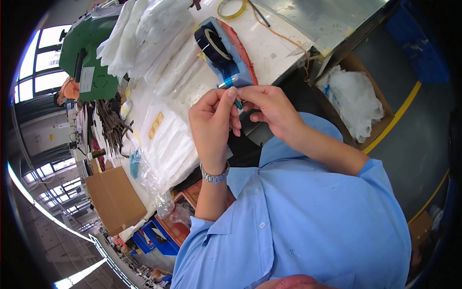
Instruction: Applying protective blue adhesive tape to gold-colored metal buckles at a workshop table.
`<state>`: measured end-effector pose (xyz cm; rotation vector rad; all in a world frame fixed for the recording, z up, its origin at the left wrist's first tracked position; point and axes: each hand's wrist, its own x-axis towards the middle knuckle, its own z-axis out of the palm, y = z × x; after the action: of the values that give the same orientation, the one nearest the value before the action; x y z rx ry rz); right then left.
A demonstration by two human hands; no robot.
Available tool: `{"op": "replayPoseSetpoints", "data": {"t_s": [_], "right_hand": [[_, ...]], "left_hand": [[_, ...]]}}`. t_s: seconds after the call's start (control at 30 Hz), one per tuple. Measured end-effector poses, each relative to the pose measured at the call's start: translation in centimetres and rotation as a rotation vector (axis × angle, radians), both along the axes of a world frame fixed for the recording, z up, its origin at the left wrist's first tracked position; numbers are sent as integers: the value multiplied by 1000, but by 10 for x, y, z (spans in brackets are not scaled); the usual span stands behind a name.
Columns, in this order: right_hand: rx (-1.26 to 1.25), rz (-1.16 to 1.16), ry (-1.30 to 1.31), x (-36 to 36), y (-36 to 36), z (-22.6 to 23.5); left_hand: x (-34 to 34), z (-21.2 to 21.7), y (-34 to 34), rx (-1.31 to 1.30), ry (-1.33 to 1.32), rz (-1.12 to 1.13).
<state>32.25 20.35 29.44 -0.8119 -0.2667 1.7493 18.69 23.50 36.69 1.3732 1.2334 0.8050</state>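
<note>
My left hand (211, 119), with a metal watch on its wrist, pinches a small shiny teal piece (238, 104) between thumb and fingers. My right hand (272, 108) meets it there, thumb and forefinger closed at the same spot, the other fingers loosely curled. What exactly the piece is cannot be made out, as the fingertips cover most of it. Just beyond my fingertips stands a light-blue tape dispenser (229, 62) with a dark roll of tape (211, 45). Shiny blue tape (228, 82) shows at its near end, close to my left fingertips.
White plastic bags (149, 43) are heaped on the table's left, with more flat bags (163, 135) nearer me. A yellow tape roll (232, 7) lies at the far edge. A cardboard box (380, 91) holding crumpled plastic stands on the floor at right. Blue bins (161, 238) sit lower left.
</note>
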Motion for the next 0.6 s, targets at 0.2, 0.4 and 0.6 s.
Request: {"op": "replayPoseSetpoints", "data": {"t_s": [0.2,0.4,0.6], "right_hand": [[-36,-49,-97,-3,-6,-15],[143,-144,-464,11,-41,1],[522,-167,-1012,9,-45,17]], "left_hand": [[5,-19,-5,-25,44,10],[-8,-22,-43,-17,48,-26],[-33,-25,-47,277,186,-77]]}}
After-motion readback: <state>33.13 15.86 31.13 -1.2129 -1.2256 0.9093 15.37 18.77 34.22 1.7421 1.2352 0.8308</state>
